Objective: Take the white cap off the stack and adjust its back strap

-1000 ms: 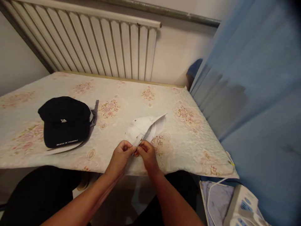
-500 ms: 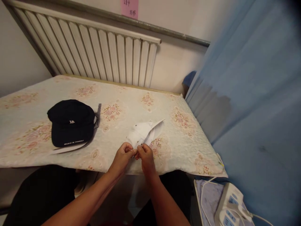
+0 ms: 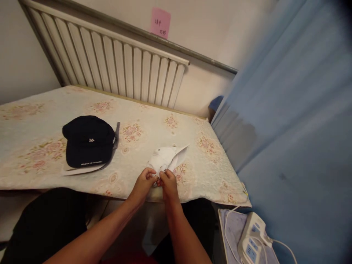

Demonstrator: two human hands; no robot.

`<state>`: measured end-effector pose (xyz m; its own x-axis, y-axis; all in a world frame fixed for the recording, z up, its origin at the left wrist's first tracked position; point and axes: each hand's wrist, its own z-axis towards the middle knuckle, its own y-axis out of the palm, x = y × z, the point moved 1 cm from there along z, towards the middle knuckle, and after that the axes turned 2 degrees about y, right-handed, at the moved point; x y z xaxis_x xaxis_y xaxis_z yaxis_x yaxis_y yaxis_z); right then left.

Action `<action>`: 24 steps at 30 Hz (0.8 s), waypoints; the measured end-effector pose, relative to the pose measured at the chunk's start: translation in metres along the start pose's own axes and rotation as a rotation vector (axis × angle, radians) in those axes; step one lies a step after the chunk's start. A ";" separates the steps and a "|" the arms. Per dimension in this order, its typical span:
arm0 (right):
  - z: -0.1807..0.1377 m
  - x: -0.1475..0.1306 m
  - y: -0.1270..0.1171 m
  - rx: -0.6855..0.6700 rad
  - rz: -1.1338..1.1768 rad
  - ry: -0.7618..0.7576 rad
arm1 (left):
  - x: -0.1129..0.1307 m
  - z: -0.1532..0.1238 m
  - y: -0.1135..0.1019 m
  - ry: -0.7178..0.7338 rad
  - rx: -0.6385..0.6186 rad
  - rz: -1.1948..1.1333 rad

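A white cap [image 3: 166,158] lies folded near the front edge of a table covered with a pale flowered cloth [image 3: 143,121]. My left hand [image 3: 144,183] and my right hand [image 3: 168,184] meet at the cap's near end, both with fingers pinched on a small part of it, likely its back strap. The pinched part is mostly hidden by my fingers. A black cap [image 3: 88,142] with small white lettering rests to the left on top of a white cap brim, well clear of both hands.
A white ribbed radiator [image 3: 115,62] lines the wall behind the table, with a pink note [image 3: 160,22] above it. A blue curtain [image 3: 297,121] hangs close on the right. A white power strip [image 3: 254,240] with a cord lies on lilac fabric at the lower right.
My hands stay pinched on the white cap's near end and have barely shifted. The camera has tilted up and turned a little, bringing the pink note into view.
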<state>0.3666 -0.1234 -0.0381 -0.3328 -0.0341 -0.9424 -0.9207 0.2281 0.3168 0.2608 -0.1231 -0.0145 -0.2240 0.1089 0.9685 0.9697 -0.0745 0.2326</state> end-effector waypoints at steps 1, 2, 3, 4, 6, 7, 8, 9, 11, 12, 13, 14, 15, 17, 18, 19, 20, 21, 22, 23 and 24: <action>0.000 -0.001 0.000 -0.005 0.015 -0.001 | 0.001 0.000 -0.002 -0.002 -0.001 0.012; -0.001 -0.001 0.001 -0.011 0.028 -0.001 | 0.001 0.000 -0.003 -0.003 -0.002 0.019; -0.001 -0.002 0.002 -0.018 0.041 0.001 | 0.001 -0.001 -0.005 -0.003 -0.005 0.021; -0.002 -0.002 0.003 -0.023 0.051 0.005 | 0.001 -0.001 -0.006 -0.003 -0.008 0.021; -0.003 -0.003 0.005 -0.030 0.068 0.014 | 0.001 -0.002 -0.010 -0.002 -0.014 0.032; -0.004 -0.003 0.006 -0.031 0.074 0.019 | 0.001 -0.002 -0.011 -0.003 -0.017 0.049; -0.005 -0.003 0.007 -0.031 0.078 0.024 | 0.001 -0.003 -0.013 0.001 -0.018 0.077; -0.006 -0.002 0.008 -0.030 0.081 0.029 | 0.001 -0.004 -0.014 0.010 -0.017 0.121; -0.008 -0.001 0.010 -0.028 0.085 0.038 | 0.003 -0.005 -0.017 0.041 0.001 0.226; -0.009 0.000 0.010 -0.027 0.087 0.043 | 0.003 -0.005 -0.018 0.054 0.016 0.272; -0.010 0.002 0.011 -0.026 0.089 0.047 | 0.004 -0.005 -0.019 0.062 0.031 0.307; -0.011 0.004 0.011 -0.026 0.091 0.050 | 0.004 -0.005 -0.020 0.063 0.043 0.328; -0.012 0.005 0.011 -0.027 0.093 0.053 | 0.003 -0.005 -0.020 0.057 0.051 0.339; -0.013 0.008 0.010 -0.032 0.096 0.057 | 0.001 -0.003 -0.020 0.041 0.060 0.350; -0.013 0.009 0.009 -0.032 0.098 0.056 | 0.000 -0.003 -0.020 0.033 0.061 0.356; -0.012 0.009 0.009 -0.030 0.101 0.054 | -0.001 -0.002 -0.020 0.025 0.060 0.362; -0.012 0.009 0.008 -0.026 0.105 0.050 | -0.003 -0.002 -0.019 0.017 0.056 0.367; -0.011 0.008 0.007 -0.022 0.112 0.043 | -0.004 -0.002 -0.019 0.010 0.050 0.373; -0.010 0.006 0.007 -0.017 0.122 0.035 | -0.006 -0.002 -0.018 0.004 0.044 0.380; -0.009 0.004 0.007 -0.013 0.135 0.025 | -0.008 -0.002 -0.018 0.000 0.039 0.389; -0.007 0.002 0.007 -0.010 0.149 0.017 | -0.009 -0.003 -0.018 -0.004 0.036 0.399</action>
<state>0.3576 -0.1290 -0.0370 -0.4693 -0.0172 -0.8828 -0.8628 0.2217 0.4544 0.2449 -0.1252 -0.0275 0.1714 0.0821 0.9818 0.9832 -0.0771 -0.1652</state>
